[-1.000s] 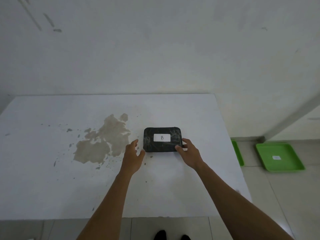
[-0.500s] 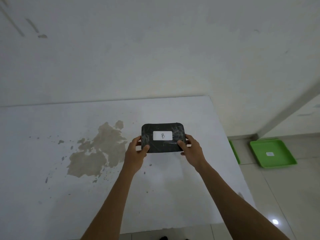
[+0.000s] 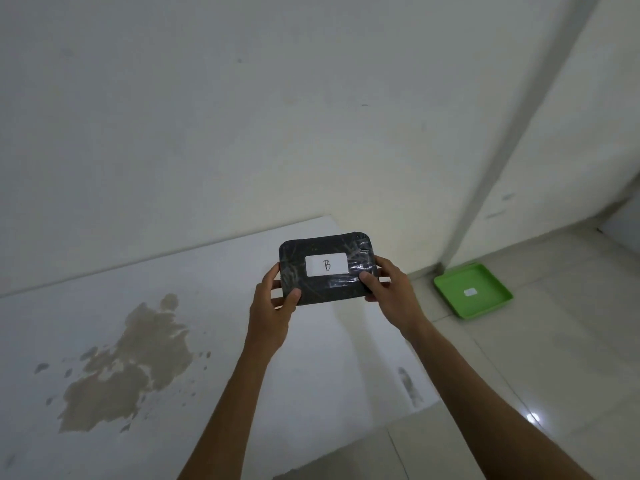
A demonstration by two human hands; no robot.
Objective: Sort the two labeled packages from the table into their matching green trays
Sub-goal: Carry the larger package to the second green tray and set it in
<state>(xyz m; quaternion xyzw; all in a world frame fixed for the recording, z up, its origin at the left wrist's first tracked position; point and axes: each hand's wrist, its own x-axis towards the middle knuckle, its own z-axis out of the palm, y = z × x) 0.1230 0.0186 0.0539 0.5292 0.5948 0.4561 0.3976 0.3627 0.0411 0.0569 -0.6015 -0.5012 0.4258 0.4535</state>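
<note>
Gripping package B (image 3: 327,268), green tray (image 3: 450,289) labeled

Bare floor (image 3: 554,358) lies open between the table (image 3: 346,393) edge and green tray (image 3: 450,292).

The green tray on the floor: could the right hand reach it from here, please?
Probably not yet: the right hand grips the package above the table, and the green tray lies well beyond on the floor, though nothing blocks the way.
</note>
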